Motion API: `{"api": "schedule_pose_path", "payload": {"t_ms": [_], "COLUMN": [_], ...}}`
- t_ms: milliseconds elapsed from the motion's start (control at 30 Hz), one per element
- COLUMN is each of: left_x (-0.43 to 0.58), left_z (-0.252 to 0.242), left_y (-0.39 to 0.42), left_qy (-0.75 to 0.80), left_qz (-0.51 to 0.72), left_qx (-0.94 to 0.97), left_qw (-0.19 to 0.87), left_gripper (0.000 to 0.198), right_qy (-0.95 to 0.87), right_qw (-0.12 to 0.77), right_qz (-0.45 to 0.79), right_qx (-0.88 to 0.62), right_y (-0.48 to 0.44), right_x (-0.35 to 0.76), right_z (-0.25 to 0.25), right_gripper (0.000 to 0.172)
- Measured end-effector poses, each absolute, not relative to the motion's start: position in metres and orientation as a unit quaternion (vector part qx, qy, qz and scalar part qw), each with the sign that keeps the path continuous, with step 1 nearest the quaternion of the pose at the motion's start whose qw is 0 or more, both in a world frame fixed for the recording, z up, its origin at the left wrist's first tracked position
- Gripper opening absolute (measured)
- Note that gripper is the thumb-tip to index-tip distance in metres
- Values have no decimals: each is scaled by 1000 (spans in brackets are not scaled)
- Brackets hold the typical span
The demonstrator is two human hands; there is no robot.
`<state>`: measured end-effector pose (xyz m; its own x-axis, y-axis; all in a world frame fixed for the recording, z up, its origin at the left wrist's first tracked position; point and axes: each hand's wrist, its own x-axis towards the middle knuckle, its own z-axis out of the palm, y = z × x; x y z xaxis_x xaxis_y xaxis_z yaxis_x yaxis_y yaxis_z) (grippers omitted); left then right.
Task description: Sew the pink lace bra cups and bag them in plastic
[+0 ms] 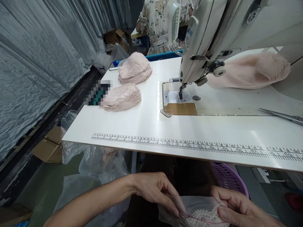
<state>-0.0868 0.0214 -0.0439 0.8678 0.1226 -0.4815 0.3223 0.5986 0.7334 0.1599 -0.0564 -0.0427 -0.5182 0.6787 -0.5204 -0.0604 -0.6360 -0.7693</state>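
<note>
A sheer whitish fabric piece with dotted lace trim (205,216) hangs between my hands, below the table's front edge. My left hand (159,192) pinches its left side, where a dark reddish line runs along the lace. At the right side of the piece, my right hand (234,206) grips it between thumb and fingers. Two stacks of pale pink lace pieces, one farther back (134,67) and one nearer (123,97), lie on the left of the white table (132,124). The sewing machine (199,41) stands beyond my hands, its needle area bare of fabric.
Scissors (284,116) lie at the table's right, and pink fabric (251,71) rests behind the machine head. A printed ruler (189,145) runs along the front edge. Below are a purple basket (230,179) and plastic bags (104,164). A person in floral clothing (157,23) is behind.
</note>
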Motion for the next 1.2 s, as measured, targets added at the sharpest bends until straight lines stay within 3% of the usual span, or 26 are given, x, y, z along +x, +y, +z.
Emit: {"api": "schedule_pose_path", "payload": {"t_ms": [333,533,1200], "left_x": [-75,-70,-84], "left_z": [-39,-33,-32], "left_y": [18,18,19], "left_qy": [300,317,348], "left_qz": [-85,-73,-73], "left_qx": [427,433,453], "left_qw": [849,841,818], "left_gripper": [56,46,46], "right_qy": [-377,-404,-397], "right_qw": [218,206,234], "right_qz": [786,783,801], "right_qx": [-437,-426,-383], "right_y": [-56,-54,-55], "right_x": [164,165,166], "right_z": [-43,-43,-70], "right_gripper": [50,49,46]}}
